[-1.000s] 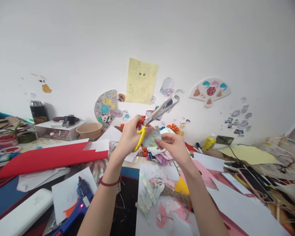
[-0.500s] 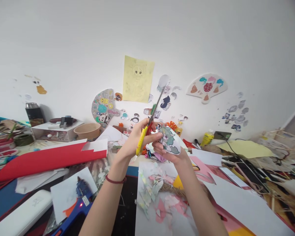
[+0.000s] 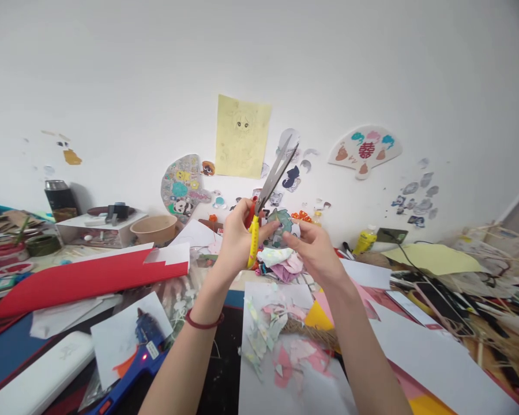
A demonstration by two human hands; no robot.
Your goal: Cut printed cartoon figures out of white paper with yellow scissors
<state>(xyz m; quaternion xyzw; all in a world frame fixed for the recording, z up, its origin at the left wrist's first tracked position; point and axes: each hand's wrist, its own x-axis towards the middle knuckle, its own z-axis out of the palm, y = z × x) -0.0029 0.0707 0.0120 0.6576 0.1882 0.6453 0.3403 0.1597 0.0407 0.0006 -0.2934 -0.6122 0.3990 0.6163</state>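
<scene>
My left hand is closed around the scissors, which have one yellow and one red handle. Their blades point up and to the right, slightly parted. Level with it, my right hand pinches a paper cutout of a green-haired cartoon figure by its right side. The left thumb reaches to the cutout's left edge, and fingers cover part of the drawing. Below the hands, a white sheet bears pink and pale green paper scraps.
A blue glue gun with a lit red light lies at lower left, beside a white case. A red board is behind them. Papers, a phone and sticks crowd the right. A bowl stands near the wall.
The scissors' blades have parted and show both edges. The cutout has been turned and moved slightly left and up, and my right hand has shifted to its right side.
</scene>
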